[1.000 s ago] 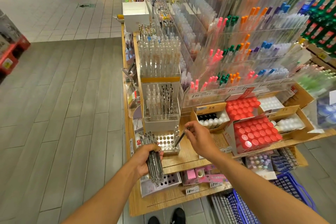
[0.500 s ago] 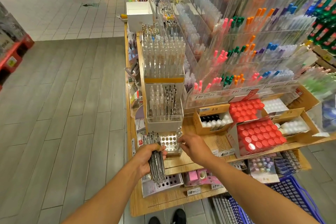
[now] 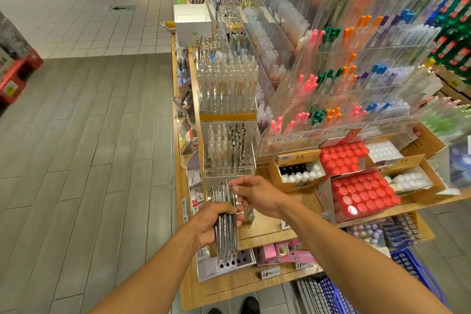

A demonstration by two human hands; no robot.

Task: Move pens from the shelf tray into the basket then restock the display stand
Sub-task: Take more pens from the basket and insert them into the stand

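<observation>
Two risks, widest first: a knocked display, then a dropped pen.
Floor aisle (image 3: pixel 84 160): wide open room lies on the person's left; a step back or a swing of the elbows that way meets nothing.
Shelf edge (image 3: pixel 188 273): the wooden shelf front ends just before the shoes, and price tags hang on it; both forearms reach over it, so a low pull-back could catch a tag.
Blue basket (image 3: pixel 407 265): sits low at the person's right, partly hidden under the right forearm and the shelf; a pen let go here would likely land on the shelf or floor, not in it.
Red-capped bottle boxes (image 3: pixel 362 194): stand just beside the right wrist; a sideways sweep of that arm could tip them.
Display stand (image 3: pixel 229 150): clear and tiered, directly behind the hands, its slots partly filled; I judge that a fast reach could jar the upright pens out of line.
Pen bundle (image 3: pixel 225 227): held upright above the shelf, tips downward over a holed tray; it looks loosely packed, so drawing one pen may drag its neighbours up and spill them.
Left hand (image 3: pixel 211 224): its grip is wrapped round the middle of the bundle.
Right hand (image 3: pixel 254 194): its grip pinches the top of a single pen (image 3: pixel 232 195) at the bundle's right side.
</observation>
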